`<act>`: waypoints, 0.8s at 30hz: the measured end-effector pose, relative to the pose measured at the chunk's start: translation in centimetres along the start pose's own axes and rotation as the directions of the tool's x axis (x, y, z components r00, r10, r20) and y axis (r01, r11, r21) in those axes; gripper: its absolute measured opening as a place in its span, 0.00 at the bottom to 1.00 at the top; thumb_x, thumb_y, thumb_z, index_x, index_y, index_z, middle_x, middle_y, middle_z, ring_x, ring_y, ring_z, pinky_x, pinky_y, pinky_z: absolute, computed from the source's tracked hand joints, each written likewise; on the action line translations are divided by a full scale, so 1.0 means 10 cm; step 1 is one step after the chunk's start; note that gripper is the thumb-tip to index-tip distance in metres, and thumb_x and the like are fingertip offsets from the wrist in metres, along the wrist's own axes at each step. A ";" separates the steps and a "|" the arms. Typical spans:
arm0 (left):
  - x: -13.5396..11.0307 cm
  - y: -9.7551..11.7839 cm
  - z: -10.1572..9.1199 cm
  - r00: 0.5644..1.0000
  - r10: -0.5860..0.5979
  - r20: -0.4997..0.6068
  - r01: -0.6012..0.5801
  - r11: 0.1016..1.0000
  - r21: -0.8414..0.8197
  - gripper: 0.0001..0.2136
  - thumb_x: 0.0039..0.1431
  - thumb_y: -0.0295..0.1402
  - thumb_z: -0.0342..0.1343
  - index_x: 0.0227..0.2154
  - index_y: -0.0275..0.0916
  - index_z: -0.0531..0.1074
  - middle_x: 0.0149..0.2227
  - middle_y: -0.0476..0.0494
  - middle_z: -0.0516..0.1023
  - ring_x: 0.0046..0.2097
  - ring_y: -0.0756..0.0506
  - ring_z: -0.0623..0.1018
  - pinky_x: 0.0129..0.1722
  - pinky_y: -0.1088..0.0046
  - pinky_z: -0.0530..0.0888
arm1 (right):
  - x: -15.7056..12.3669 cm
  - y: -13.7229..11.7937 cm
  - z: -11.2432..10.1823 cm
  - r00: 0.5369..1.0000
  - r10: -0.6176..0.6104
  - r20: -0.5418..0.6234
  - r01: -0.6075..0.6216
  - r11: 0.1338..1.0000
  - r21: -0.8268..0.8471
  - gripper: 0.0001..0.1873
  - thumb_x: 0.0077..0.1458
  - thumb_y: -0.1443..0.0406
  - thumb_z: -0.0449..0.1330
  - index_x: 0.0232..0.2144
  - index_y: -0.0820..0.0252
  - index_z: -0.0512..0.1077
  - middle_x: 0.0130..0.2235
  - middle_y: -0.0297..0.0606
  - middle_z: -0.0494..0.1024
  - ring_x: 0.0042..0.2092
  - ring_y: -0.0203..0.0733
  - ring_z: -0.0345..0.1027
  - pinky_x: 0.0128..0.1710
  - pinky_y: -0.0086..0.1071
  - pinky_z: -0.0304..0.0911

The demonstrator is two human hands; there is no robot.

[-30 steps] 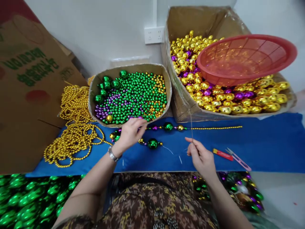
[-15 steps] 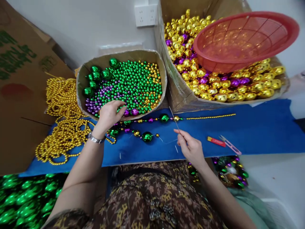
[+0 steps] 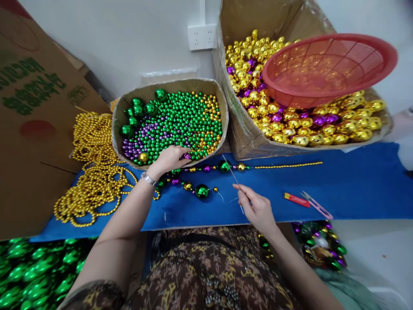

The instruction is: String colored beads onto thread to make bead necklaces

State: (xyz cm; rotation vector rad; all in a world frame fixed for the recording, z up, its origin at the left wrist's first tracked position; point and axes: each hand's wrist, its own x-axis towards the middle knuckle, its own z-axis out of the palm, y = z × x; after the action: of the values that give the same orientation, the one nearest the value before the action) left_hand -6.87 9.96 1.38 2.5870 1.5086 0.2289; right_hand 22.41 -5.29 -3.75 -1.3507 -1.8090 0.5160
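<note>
My left hand (image 3: 171, 160) reaches over the front rim of the smaller cardboard box (image 3: 115, 129). Its thumb and fingers close around a shiny purple bead (image 3: 186, 156) at that rim. In my right hand (image 3: 256, 206), above the blue cloth, a long thin needle (image 3: 229, 167) is pinched, pointing up and left. A fine thread hangs near the fingers. On the cloth between my hands lies a strand with a large green bead (image 3: 201, 191) and a small gold bead (image 3: 216, 189) at its end. Behind it runs another beaded strand (image 3: 224, 165), ending in a gold chain.
A larger box (image 3: 245, 142) of gold and purple beads stands back right, a red basket (image 3: 329, 71) on top. Gold bead chains (image 3: 93, 189) heap at left. A red-and-yellow packet (image 3: 297, 199) and pink thread snips (image 3: 319, 206) lie right on the blue cloth (image 3: 361, 185).
My left hand has moved right along the box's front edge and closed on a purple bead, uncovering a gold bead behind it. The needle tilts further left. The whole view has shifted slightly.
</note>
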 end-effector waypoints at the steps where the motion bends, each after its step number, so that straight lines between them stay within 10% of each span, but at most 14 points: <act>1: 0.01 0.02 0.02 1.000 -0.018 -0.006 0.017 0.999 -0.040 0.13 0.56 0.36 0.57 0.44 0.40 0.76 0.40 0.41 0.80 0.40 0.42 0.78 0.39 0.67 0.72 | 0.00 -0.01 0.01 1.000 -0.016 0.004 0.016 1.000 -0.005 0.15 0.64 0.63 0.51 0.49 0.57 0.73 0.35 0.37 0.81 0.29 0.37 0.75 0.36 0.31 0.73; 5: -0.01 0.21 0.04 0.955 -0.249 -0.162 0.111 0.805 -0.583 0.12 0.52 0.36 0.61 0.39 0.38 0.75 0.36 0.42 0.79 0.37 0.45 0.77 0.38 0.69 0.74 | -0.01 -0.03 0.07 0.996 -0.087 0.033 0.088 0.996 -0.012 0.15 0.65 0.65 0.51 0.49 0.59 0.72 0.43 0.40 0.81 0.37 0.39 0.78 0.41 0.31 0.73; 9: -0.12 0.52 0.03 0.924 -0.379 0.060 0.051 -0.034 -0.998 0.13 0.55 0.39 0.60 0.39 0.37 0.73 0.35 0.43 0.79 0.34 0.49 0.79 0.33 0.75 0.76 | -0.02 -0.07 0.13 0.988 -0.150 0.039 0.151 0.988 -0.027 0.15 0.65 0.67 0.50 0.49 0.61 0.72 0.45 0.40 0.81 0.42 0.39 0.77 0.44 0.31 0.73; 12: -0.18 0.72 0.07 0.911 -0.352 0.214 0.072 -0.376 -0.924 0.12 0.58 0.37 0.58 0.41 0.35 0.74 0.36 0.42 0.80 0.35 0.49 0.80 0.35 0.76 0.78 | -0.02 -0.08 0.17 0.980 -0.192 0.041 0.194 0.979 -0.057 0.15 0.65 0.68 0.50 0.49 0.60 0.72 0.45 0.40 0.81 0.43 0.39 0.77 0.44 0.31 0.73; 17: -0.21 0.86 0.13 0.865 -0.381 0.326 0.094 -0.515 -0.852 0.10 0.61 0.35 0.55 0.37 0.33 0.75 0.35 0.40 0.81 0.37 0.46 0.81 0.37 0.73 0.80 | -0.02 -0.06 0.18 0.972 -0.224 0.069 0.230 0.968 -0.103 0.15 0.65 0.68 0.49 0.50 0.60 0.72 0.45 0.40 0.81 0.43 0.39 0.77 0.43 0.32 0.73; 24: -0.22 0.85 0.16 0.872 -0.387 0.300 0.095 -0.467 -0.879 0.11 0.59 0.38 0.58 0.37 0.33 0.75 0.36 0.40 0.81 0.37 0.45 0.82 0.37 0.73 0.80 | -0.04 -0.04 0.18 0.975 -0.203 0.090 0.214 0.966 -0.143 0.16 0.65 0.67 0.48 0.49 0.60 0.72 0.44 0.40 0.81 0.42 0.39 0.78 0.42 0.31 0.73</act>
State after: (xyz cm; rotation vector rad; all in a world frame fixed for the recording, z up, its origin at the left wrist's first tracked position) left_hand -0.38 3.87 1.31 0.5641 0.8906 1.1309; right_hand 20.82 -5.56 -4.69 -1.2340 -2.0595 0.3252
